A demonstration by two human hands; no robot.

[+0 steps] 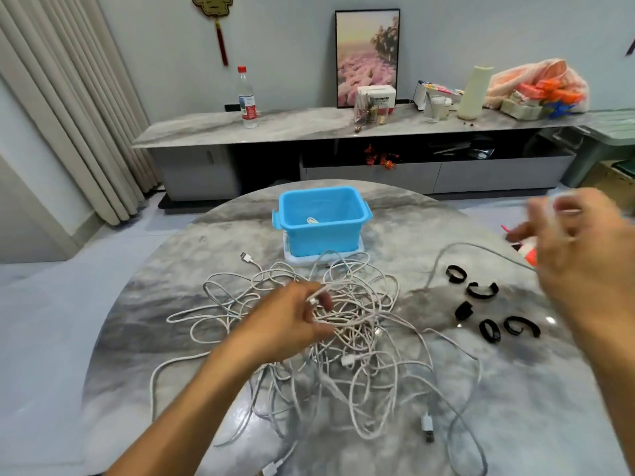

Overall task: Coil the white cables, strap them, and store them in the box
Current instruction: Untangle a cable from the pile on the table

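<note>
Left grip [292, 317] pinching a strand atop the tangled white cables [343, 331] on the worktop [515, 389]; right grip [577, 242] raised, blurred, state unclear; blue box [323, 218] beyond, black straps [481, 304] between grips.

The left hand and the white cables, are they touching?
Touching. The head view shows the left hand pinching a strand of the white cables between its fingertips.

Left hand [288, 317] pinches tangled white cables [343, 331].
</note>
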